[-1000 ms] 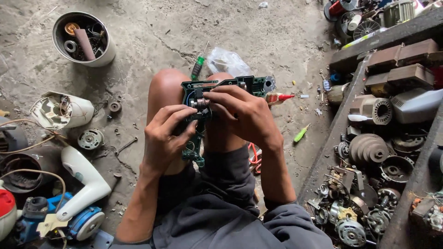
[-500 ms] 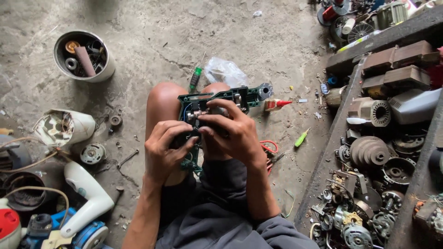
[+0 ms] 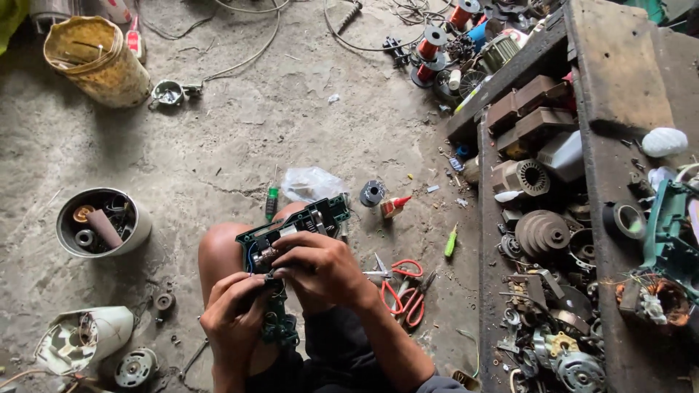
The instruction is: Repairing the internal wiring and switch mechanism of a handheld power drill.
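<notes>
Both hands, left hand [image 3: 231, 314] and right hand [image 3: 320, 268], clenched around green drill housing [image 3: 291, 231], grip half hidden.

We see our two bare hands, the left hand [image 3: 234, 309] and the right hand [image 3: 319, 268], with bare forearms running back toward us, no rings, watch or gloves on them. Our fingers [image 3: 291, 262] are slim, with short nails. Below, we wear dark grey shorts [image 3: 331, 349], creased at the lap, and one bare knee [image 3: 218, 251] shows above them.
</notes>
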